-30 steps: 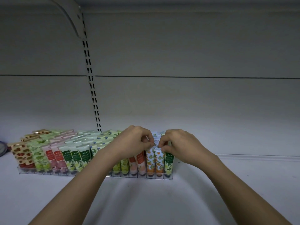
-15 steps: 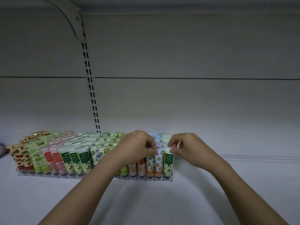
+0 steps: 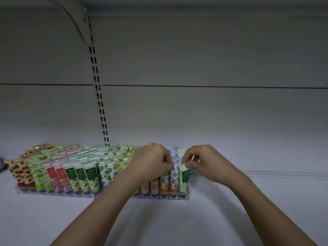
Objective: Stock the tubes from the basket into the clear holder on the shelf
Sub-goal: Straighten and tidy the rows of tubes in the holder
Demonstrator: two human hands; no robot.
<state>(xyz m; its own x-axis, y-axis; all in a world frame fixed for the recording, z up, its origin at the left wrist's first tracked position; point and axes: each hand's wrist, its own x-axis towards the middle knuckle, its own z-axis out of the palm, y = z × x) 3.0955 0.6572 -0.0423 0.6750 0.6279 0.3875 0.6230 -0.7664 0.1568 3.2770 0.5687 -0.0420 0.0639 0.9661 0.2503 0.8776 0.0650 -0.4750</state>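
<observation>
A clear holder (image 3: 53, 193) stands on the white shelf, filled with rows of upright patterned tubes. At its right end my left hand (image 3: 150, 163) pinches the top of an orange-print tube (image 3: 174, 180) in the front row. My right hand (image 3: 204, 161) pinches the top edge of the green-label tube (image 3: 184, 180) in the rightmost slot. My left forearm hides several tubes in the middle of the front row. The basket is out of sight.
A slotted shelf upright (image 3: 100, 103) with a curved bracket (image 3: 74, 18) rises behind the holder. A dark round object (image 3: 1, 164) shows at the left edge. Bare white shelf (image 3: 266, 201) stretches to the right of the holder.
Both hands have stayed at the holder's right end. My right hand shifted from the orange-print tubes to the green-label tube in the last slot. The view tilted slightly.
</observation>
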